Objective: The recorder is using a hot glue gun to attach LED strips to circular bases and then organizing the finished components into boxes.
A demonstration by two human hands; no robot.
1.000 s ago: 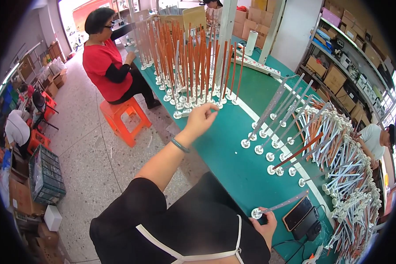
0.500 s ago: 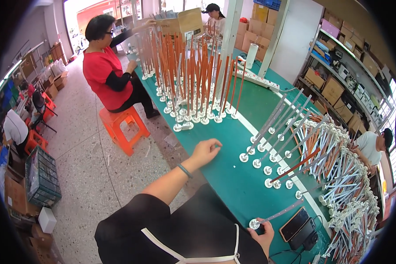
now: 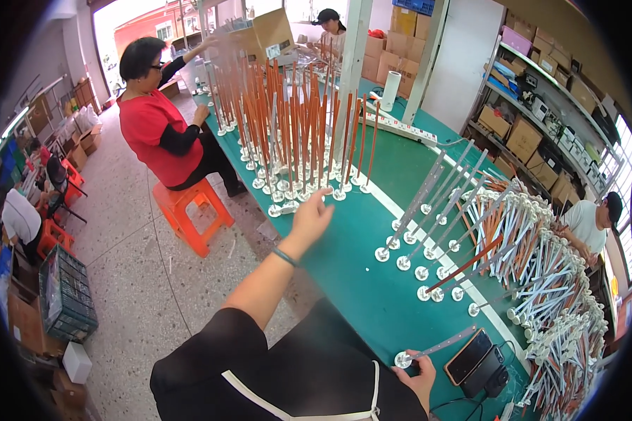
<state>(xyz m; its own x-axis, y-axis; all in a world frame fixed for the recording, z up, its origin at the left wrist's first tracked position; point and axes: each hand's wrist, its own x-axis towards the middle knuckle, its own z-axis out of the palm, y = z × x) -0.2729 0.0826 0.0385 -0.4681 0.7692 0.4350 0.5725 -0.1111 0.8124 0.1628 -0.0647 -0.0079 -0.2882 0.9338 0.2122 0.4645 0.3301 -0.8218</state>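
Observation:
My left hand (image 3: 312, 219) is stretched over the green table at the near edge of a dense group of upright brown strips (image 3: 309, 126). Its fingers reach toward the round white bases (image 3: 274, 210) of these strips, and I see nothing held; whether a fingertip touches a base cannot be made out. At the table's near edge, my right hand (image 3: 421, 380) grips a clear strip with a round white base (image 3: 403, 359). The strip (image 3: 446, 342) leans to the upper right. Part of the right hand's fingers is hidden behind the base.
Standing clear strips (image 3: 420, 203) form a looser group at the middle right. Beyond the white rail lies a big heap of strips with bases (image 3: 541, 281). A phone (image 3: 468, 356) rests by my right hand. A person in red (image 3: 163, 133) handles a cardboard box (image 3: 270, 35).
My left hand has moved up and forward, to the near edge of the brown strips. The right hand keeps the clear strip in nearly the same place. The person in red has leaned left.

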